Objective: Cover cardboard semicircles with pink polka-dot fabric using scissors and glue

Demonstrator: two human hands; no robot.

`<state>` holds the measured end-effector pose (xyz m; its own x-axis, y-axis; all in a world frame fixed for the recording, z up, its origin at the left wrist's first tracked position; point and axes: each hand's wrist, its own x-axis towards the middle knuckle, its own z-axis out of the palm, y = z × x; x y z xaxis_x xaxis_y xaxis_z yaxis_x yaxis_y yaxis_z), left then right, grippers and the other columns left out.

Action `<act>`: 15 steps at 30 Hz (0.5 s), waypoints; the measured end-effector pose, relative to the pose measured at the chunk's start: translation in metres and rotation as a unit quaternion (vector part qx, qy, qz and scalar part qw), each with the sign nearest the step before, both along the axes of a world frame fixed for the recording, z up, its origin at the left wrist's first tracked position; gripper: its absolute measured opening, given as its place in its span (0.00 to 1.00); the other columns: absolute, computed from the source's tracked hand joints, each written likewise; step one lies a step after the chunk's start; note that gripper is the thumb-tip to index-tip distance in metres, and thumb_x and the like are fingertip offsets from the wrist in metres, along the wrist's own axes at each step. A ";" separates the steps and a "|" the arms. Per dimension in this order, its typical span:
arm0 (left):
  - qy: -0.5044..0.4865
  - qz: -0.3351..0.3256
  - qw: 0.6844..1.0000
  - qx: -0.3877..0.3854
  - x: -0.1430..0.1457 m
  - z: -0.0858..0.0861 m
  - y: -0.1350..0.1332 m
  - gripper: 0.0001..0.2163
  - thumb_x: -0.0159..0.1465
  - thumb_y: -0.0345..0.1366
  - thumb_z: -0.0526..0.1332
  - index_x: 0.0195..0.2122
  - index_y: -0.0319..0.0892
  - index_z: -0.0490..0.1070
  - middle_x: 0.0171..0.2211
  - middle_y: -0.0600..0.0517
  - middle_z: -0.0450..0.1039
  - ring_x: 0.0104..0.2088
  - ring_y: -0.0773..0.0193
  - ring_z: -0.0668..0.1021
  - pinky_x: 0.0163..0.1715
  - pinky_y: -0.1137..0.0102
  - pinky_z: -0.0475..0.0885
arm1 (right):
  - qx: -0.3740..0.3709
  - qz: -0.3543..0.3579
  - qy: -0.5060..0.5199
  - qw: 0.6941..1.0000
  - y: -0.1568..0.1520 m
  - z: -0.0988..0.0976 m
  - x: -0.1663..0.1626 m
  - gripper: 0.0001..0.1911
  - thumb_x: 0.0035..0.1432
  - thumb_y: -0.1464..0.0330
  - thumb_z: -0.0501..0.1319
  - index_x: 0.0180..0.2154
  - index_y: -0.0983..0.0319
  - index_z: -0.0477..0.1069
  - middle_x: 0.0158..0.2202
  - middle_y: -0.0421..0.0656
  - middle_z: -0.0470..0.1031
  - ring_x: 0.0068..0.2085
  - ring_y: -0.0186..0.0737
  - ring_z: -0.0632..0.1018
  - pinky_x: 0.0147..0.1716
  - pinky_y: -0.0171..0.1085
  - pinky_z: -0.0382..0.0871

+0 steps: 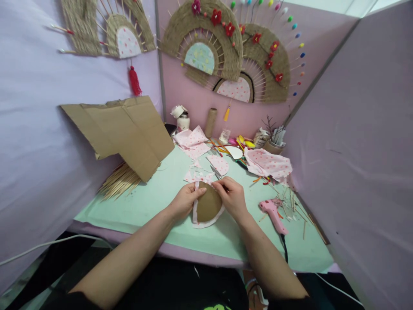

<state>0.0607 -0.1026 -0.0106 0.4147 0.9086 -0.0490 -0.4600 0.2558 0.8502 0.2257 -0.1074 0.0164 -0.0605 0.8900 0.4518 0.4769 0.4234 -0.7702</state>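
A half-round piece of brown cardboard (209, 208) is held above the table's front part, with pale fabric (195, 214) folded over its edge as a border. My left hand (187, 199) grips its upper left side, thumb on the cardboard face. At the upper right edge, my right hand (232, 197) pinches the fabric border between thumb and fingers. Just beyond the hands lie pink dotted fabric scraps (190, 175), a pair of scissors (216, 172) and a half-round dotted fabric piece (218, 163).
A pink glue gun (273, 213) lies at the right among sticks. Bamboo skewers (119, 183) and a large cardboard sheet (125, 131) are at the left. Crumpled dotted cloth (267, 162) rests at the back right. Twine fans (206, 26) hang on the back wall.
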 end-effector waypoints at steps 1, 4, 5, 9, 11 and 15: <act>0.002 -0.001 1.000 0.001 0.000 0.001 0.000 0.14 0.51 0.40 0.69 0.34 0.36 0.73 0.30 0.47 0.78 0.30 0.62 0.78 0.35 0.68 0.70 | -0.034 0.006 0.023 0.999 0.001 0.000 0.001 0.18 0.58 0.56 0.56 0.24 0.61 0.70 0.23 0.41 0.68 0.27 0.37 0.69 0.28 0.35 0.61; 0.012 -0.009 1.000 0.007 0.000 0.001 0.000 0.15 0.51 0.41 0.69 0.35 0.36 0.73 0.30 0.47 0.77 0.30 0.62 0.78 0.36 0.68 0.69 | -0.119 0.027 0.076 0.990 0.003 0.001 0.002 0.22 0.60 0.53 0.52 0.23 0.62 0.69 0.21 0.39 0.66 0.24 0.35 0.66 0.24 0.34 0.59; 0.017 -0.012 1.000 0.010 -0.001 -0.001 0.001 0.15 0.52 0.41 0.69 0.35 0.36 0.73 0.30 0.48 0.77 0.30 0.62 0.78 0.36 0.68 0.69 | -0.127 0.030 0.078 0.988 0.003 0.001 0.002 0.22 0.59 0.53 0.53 0.23 0.62 0.68 0.20 0.39 0.65 0.24 0.35 0.65 0.23 0.34 0.58; 0.045 -0.010 0.999 0.025 -0.002 -0.008 0.002 0.14 0.53 0.41 0.68 0.35 0.36 0.73 0.30 0.48 0.77 0.30 0.62 0.77 0.35 0.68 0.69 | -0.060 0.014 0.021 0.998 0.002 -0.002 -0.001 0.17 0.55 0.56 0.60 0.22 0.61 0.67 0.21 0.38 0.65 0.26 0.34 0.65 0.26 0.34 0.58; 0.048 -0.011 0.998 0.031 -0.003 -0.009 0.002 0.13 0.54 0.41 0.67 0.35 0.36 0.73 0.30 0.48 0.77 0.30 0.63 0.77 0.34 0.68 0.69 | -0.009 0.003 -0.009 1.000 0.001 -0.002 -0.003 0.16 0.55 0.58 0.60 0.23 0.61 0.68 0.23 0.39 0.66 0.27 0.35 0.67 0.29 0.34 0.60; 0.040 -0.024 0.998 0.040 -0.002 -0.010 0.002 0.13 0.55 0.41 0.66 0.37 0.36 0.72 0.31 0.48 0.77 0.31 0.63 0.77 0.35 0.68 0.69 | -0.020 0.019 0.030 0.999 0.001 -0.001 -0.003 0.18 0.59 0.58 0.56 0.23 0.62 0.68 0.22 0.39 0.66 0.27 0.35 0.67 0.29 0.34 0.61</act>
<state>0.0583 -0.1006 -0.0202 0.4551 0.8903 -0.0113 -0.3788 0.2051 0.9025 0.2225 -0.1061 0.0157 -0.0678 0.9053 0.4193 0.4136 0.4079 -0.8140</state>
